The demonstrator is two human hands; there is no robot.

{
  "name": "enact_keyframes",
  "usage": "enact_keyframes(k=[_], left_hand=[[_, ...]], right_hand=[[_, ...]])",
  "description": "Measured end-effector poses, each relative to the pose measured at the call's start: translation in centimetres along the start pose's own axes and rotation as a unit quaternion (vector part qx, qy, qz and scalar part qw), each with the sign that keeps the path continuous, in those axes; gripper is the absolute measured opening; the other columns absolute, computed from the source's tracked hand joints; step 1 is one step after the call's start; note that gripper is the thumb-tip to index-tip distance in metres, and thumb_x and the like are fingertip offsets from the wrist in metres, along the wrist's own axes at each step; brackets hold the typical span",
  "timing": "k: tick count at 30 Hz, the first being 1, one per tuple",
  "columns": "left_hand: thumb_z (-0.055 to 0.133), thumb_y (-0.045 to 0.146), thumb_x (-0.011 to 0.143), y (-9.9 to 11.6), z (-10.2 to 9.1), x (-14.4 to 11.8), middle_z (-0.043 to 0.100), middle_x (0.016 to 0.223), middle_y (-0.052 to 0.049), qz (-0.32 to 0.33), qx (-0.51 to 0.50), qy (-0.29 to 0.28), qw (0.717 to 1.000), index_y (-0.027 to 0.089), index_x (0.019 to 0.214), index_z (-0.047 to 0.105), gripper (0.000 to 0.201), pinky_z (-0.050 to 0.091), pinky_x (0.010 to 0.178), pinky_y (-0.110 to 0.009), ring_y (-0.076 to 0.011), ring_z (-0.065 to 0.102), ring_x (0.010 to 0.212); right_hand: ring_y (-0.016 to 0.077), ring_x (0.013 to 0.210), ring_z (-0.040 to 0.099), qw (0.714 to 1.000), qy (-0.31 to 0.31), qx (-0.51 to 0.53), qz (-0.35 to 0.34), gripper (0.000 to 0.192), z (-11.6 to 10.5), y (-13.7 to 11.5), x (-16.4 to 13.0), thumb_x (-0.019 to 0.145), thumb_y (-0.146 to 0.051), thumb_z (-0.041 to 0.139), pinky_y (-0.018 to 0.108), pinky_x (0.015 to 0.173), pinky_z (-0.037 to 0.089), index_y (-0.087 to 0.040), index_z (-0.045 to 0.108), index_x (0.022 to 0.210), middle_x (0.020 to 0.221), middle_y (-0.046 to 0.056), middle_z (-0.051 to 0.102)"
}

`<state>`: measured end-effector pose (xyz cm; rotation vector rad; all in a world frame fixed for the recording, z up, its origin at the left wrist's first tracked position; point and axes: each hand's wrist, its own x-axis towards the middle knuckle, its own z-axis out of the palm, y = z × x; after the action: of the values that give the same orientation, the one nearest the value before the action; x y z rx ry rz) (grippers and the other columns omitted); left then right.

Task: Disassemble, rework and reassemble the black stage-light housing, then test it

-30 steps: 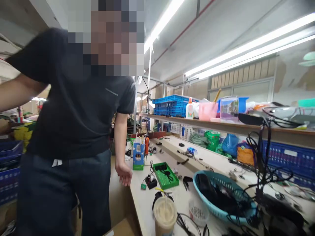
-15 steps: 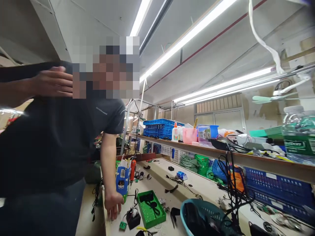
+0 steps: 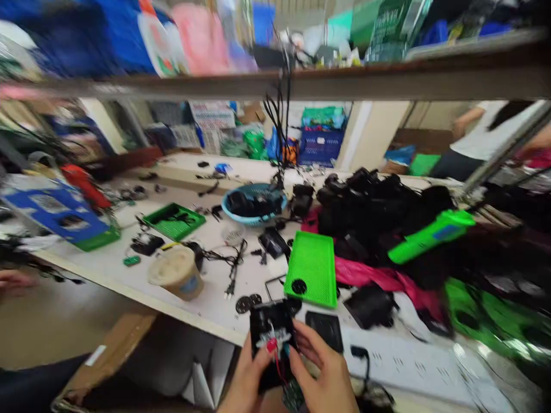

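Observation:
Above the bench's front edge, both of my hands hold a black plastic housing [image 3: 269,321]. My left hand [image 3: 244,380] grips its left side, the thumb laid on the inner parts near a red piece. My right hand [image 3: 323,376] closes on the right side, its thumb and fingers bent over the edge. Thin red wires run down from the housing to a small circuit board [image 3: 293,394] hanging below it. Motion blur hides the finer inner parts. Just beyond the housing lie round black discs [image 3: 243,304] and a bright green tray [image 3: 310,264].
On the bench [image 3: 215,312] are a plastic tub [image 3: 175,271], a teal basket [image 3: 253,219] of black parts, a dark green tray [image 3: 174,222] and a black pile [image 3: 357,212]. A power strip [image 3: 408,358] lies at right. A shelf [image 3: 275,86] crosses above; an open carton [image 3: 116,355] stands below.
My view has swung down and right, from a person standing at the bench's left to the bench before me. My hands and the black housing now show; the person is mostly out of frame.

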<state>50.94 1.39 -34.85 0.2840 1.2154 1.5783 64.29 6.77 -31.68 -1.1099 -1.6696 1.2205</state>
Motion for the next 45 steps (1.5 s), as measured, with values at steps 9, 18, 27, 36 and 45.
enact_keyframes(k=[9, 18, 27, 36, 45], left_hand=[[0.092, 0.045, 0.056, 1.2, 2.1, -1.8, 0.075, 0.083, -0.005, -0.087, -0.094, -0.009, 0.992, 0.018, 0.095, 0.072, 0.051, 0.055, 0.066, -0.028, -0.0212, 0.068, 0.075], [0.09, 0.051, 0.055, 0.5, 1.5, -2.0, 0.076, 0.098, -0.01, -0.068, -0.067, 0.002, 0.995, 0.017, 0.114, 0.067, 0.072, 0.055, 0.081, -0.036, -0.0282, 0.068, 0.09], [0.089, 0.053, 0.056, 0.9, 2.2, -2.3, 0.074, 0.106, -0.009, -0.073, -0.053, -0.007, 0.996, 0.019, 0.126, 0.063, 0.082, 0.05, 0.094, -0.041, -0.0328, 0.066, 0.103], [0.084, 0.046, 0.073, 0.8, 1.9, -1.9, 0.064, 0.134, -0.007, -0.057, -0.004, -0.059, 0.997, 0.027, 0.141, 0.047, 0.079, 0.041, 0.106, -0.035, -0.0287, 0.055, 0.125], [0.086, 0.042, 0.07, 2.5, 3.0, -1.3, 0.071, 0.117, -0.005, -0.081, -0.072, 0.018, 0.994, 0.028, 0.14, 0.048, 0.081, 0.051, 0.085, -0.03, -0.0245, 0.066, 0.105]], right_hand=[[0.0222, 0.085, 0.077, 0.994, 0.065, 0.058, 0.067, 0.031, -0.5, -2.0, -2.0, 0.086, -0.028, 0.065, 0.027, 0.077, 0.064, -0.022, 0.076, 0.114, 0.103, 0.007, 0.078], [0.0201, 0.07, 0.077, 0.994, 0.108, 0.007, 0.009, 0.027, 0.8, -1.5, -1.9, 0.082, -0.018, 0.067, 0.022, 0.067, 0.065, -0.017, 0.078, 0.106, 0.09, 0.005, 0.079], [0.0181, 0.06, 0.075, 0.989, 0.143, -0.019, -0.028, 0.024, 0.9, -1.2, -1.7, 0.079, -0.017, 0.067, 0.019, 0.064, 0.064, -0.013, 0.079, 0.099, 0.081, 0.005, 0.079], [0.0206, 0.106, 0.072, 0.993, 0.027, 0.08, 0.084, 0.03, -1.4, 0.5, -3.2, 0.093, -0.033, 0.062, 0.024, 0.084, 0.062, -0.026, 0.068, 0.122, 0.119, 0.007, 0.073], [0.0202, 0.089, 0.071, 0.999, 0.011, 0.003, 0.039, 0.036, -1.8, 1.7, -6.3, 0.082, -0.028, 0.073, 0.029, 0.078, 0.061, -0.023, 0.057, 0.113, 0.111, 0.009, 0.068]])
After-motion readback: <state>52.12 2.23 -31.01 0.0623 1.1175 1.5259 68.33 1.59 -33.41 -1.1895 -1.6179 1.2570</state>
